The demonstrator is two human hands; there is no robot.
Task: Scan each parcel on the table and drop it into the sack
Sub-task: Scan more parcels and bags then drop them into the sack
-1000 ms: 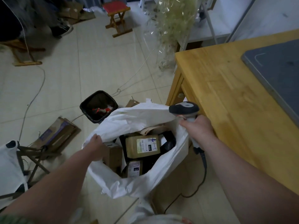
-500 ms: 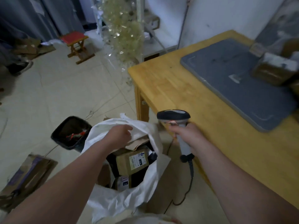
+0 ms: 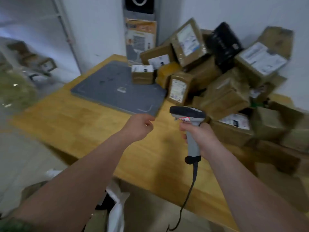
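Hovering over the table (image 3: 93,124), your left hand (image 3: 139,127) has its fingers loosely curled and holds nothing. Your right hand (image 3: 200,139) grips the handle of the scanner (image 3: 188,114), whose head points away from you at the parcels (image 3: 225,91). These are heaped at the table's far right corner and down its right edge. Nearest your empty hand is probably the upright labelled box (image 3: 178,91) just beside the grey mat (image 3: 115,87). It lies ahead and to the right of your left fingers, past the scanner head, long axis upright. The free left hand looks best placed to fetch it. The sack (image 3: 117,211) shows only as white fabric below the table's near edge.
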